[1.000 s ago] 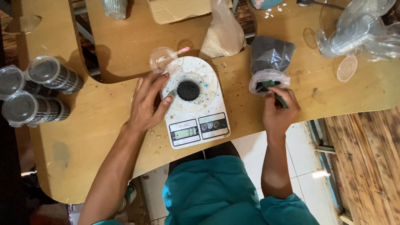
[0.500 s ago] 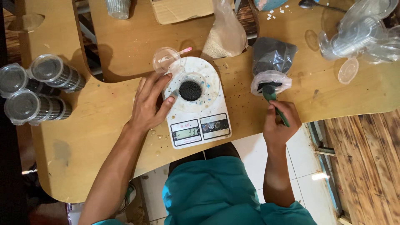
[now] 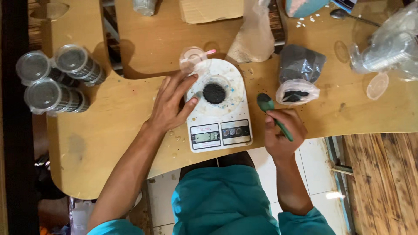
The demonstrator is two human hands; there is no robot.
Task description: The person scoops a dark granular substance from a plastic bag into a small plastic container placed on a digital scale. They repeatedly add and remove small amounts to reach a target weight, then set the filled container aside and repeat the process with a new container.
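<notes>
This looks like a small home workshop for packing goods. A plain wooden table [image 3: 109,130] carries a white digital scale [image 3: 220,109], plastic bags of grain [image 3: 254,37] and stacks of lidded plastic cups [image 3: 56,80], above a tiled floor [image 3: 313,161].

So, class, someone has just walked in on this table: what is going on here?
A person is weighing dark granules on a white kitchen scale. The left hand rests at the scale's edge beside a small clear cup of granules on the platform. The right hand holds a green spoon between the scale and an open plastic bag of the same dark material. Filled, lidded cups lie stacked on the left of the wooden table.
</notes>
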